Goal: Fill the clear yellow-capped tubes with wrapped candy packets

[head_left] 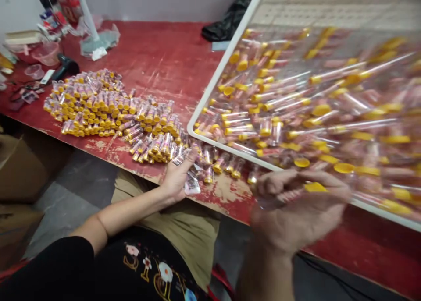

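Observation:
My left hand [176, 178] is at the table's front edge, its thumb closed over crinkled clear plastic wrappers [192, 185]. How many wrappers it grips I cannot tell. In front of my right hand's wrist lies the near rim of a large white basket [210, 90], filled with clear tubes with yellow caps [283, 104]. That right hand [299, 209], blurred by motion, has its fingers curled round one yellow-capped tube [291, 196]. Several wrapped tubes [223, 163] lie on the table between my hands, beside the basket's lower edge.
A big heap of wrapped yellow-capped tubes [98, 104] covers the left part of the red table [158, 51]. Behind it are a black handheld device [66, 66], a pink bowl [47, 53] and a white post [88, 16]. A black bag [226, 18] lies at the back. Cardboard boxes [19, 169] stand lower left.

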### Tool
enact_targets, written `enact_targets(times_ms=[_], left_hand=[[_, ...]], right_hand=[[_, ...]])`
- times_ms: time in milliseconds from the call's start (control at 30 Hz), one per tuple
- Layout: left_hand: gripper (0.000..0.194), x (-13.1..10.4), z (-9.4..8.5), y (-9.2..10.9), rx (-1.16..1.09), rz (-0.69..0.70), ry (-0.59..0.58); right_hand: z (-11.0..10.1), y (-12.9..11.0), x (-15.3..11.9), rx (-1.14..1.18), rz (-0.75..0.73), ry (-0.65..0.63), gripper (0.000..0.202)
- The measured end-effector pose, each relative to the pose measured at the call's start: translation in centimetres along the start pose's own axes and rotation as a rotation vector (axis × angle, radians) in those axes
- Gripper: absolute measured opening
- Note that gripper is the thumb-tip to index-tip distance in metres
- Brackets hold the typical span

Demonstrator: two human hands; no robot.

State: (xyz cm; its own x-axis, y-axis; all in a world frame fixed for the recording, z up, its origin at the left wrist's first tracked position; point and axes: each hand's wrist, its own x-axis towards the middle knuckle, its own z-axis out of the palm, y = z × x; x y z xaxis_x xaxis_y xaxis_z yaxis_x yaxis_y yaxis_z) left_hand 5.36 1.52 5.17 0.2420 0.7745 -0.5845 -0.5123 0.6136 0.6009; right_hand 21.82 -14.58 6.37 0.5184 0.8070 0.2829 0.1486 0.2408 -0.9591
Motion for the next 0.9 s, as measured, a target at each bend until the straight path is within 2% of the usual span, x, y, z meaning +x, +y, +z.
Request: enact_targets(times_ms=[100, 167, 267, 433, 533, 700, 800, 900], left_hand=[[0.06, -0.7, -0.5, -1.2, 0.053, 0.009, -0.005], [0.062, -0.9, -0.8, -2.0, 0.071, 0.025, -0.018], [0.065, -0.7, -1.0, -2.9, 0.05, 0.041, -0.052], [0.063, -0.6, -1.0, -3.1, 0.05, -0.003, -0.07], [0.062, -0.8, -0.9, -3.0, 0.077, -0.038, -0.094], [0.06, -1.3, -0.8, -2.9, 0.088, -0.055, -0.231], [0.064, -1.1, -1.2, -2.8, 0.098, -0.061, -0.281], [0.067, -0.9, -1.7, -2.8, 0.137, -0.063, -0.297]], right_hand=[[5.2, 2.6, 2.5, 0.085, -0.035, 0.077, 0.036], [8.4, 3.9, 3.2, 0.168, -0.071, 0.113, 0.034], [10.8, 5.0, 2.8, 0.112, -0.143, 0.21, 0.037], [10.8, 5.8, 1.5, -0.064, -0.309, 0.539, 0.042], [10.6, 6.3, 0.9, -0.07, -0.344, 0.578, 0.041], [9.9, 6.7, -1.1, -0.145, -0.327, 0.503, 0.036], [8.5, 6.8, -2.6, -0.144, -0.261, 0.35, 0.027], [6.7, 7.1, -3.4, -0.211, -0.206, 0.184, 0.036]])
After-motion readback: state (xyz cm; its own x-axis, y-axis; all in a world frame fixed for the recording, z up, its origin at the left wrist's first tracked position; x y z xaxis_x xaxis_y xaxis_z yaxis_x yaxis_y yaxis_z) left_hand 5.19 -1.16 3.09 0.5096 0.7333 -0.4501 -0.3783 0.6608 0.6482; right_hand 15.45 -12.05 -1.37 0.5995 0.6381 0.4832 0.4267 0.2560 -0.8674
